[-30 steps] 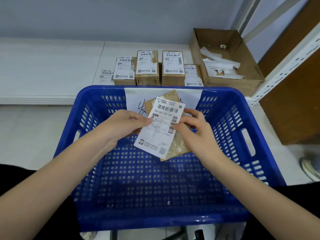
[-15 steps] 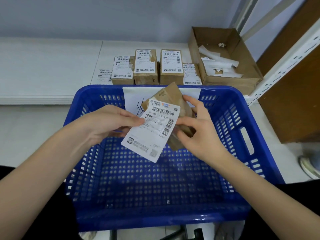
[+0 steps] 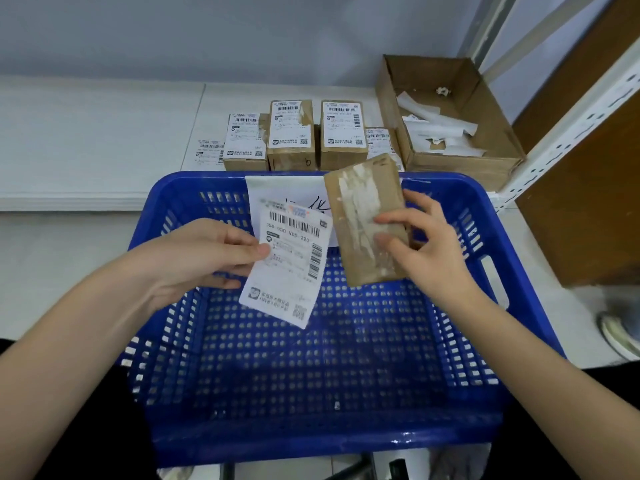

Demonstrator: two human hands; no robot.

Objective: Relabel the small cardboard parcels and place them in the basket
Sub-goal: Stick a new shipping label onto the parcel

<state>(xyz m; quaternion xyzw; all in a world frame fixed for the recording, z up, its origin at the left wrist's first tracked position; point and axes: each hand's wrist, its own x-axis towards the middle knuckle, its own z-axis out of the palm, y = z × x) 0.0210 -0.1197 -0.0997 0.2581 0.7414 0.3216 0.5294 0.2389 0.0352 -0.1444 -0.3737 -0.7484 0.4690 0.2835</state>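
My left hand [image 3: 207, 258] pinches a white shipping label [image 3: 289, 268] by its left edge, holding it above the blue basket [image 3: 311, 431]. My right hand [image 3: 422, 247] grips a small cardboard parcel [image 3: 360, 216] just to the right of the label. The parcel's bare face shows whitish tape and glue residue. Label and parcel are apart. Several labelled small parcels [image 3: 291, 133] stand in a row on the white shelf behind the basket. The basket's floor holds no parcels.
An open cardboard box [image 3: 485, 161] with peeled white paper strips sits at the back right. A white handwritten sheet [image 3: 277, 192] hangs on the basket's far wall. A loose label [image 3: 209, 150] lies left of the parcel row. A brown panel and white rack upright stand to the right.
The label has come fully off the parcel. My left hand drew it to the left while my right hand lifted the parcel up and to the right.
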